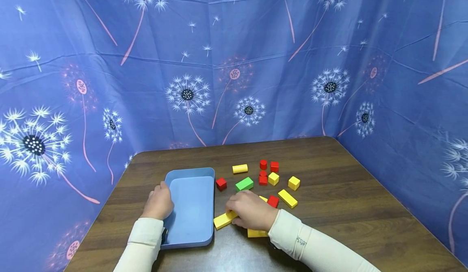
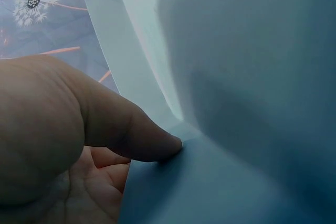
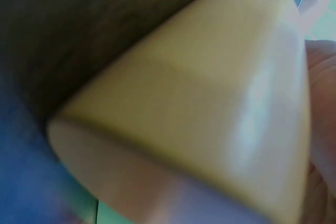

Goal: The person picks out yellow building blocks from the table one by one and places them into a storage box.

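Observation:
A shallow blue tray (image 1: 191,209) stands on the left part of the table. My left hand (image 1: 159,203) grips its left wall, and in the left wrist view the thumb (image 2: 142,137) presses the inner side with fingers behind the wall. Beside the tray's right wall, my right hand (image 1: 253,211) pinches one end of a long yellow block (image 1: 222,220). Another yellow block (image 1: 257,233) lies under that wrist, partly covered. A rounded yellow block (image 3: 194,93) fills the right wrist view, too close and blurred to match to one on the table.
Beyond the right hand lie a green block (image 1: 244,184), a yellow cylinder (image 1: 239,168), a red cube (image 1: 221,183) and several other red and yellow blocks, including a long yellow one (image 1: 287,199). A blue dandelion-patterned cloth (image 1: 278,81) hangs behind the wooden table (image 1: 351,207).

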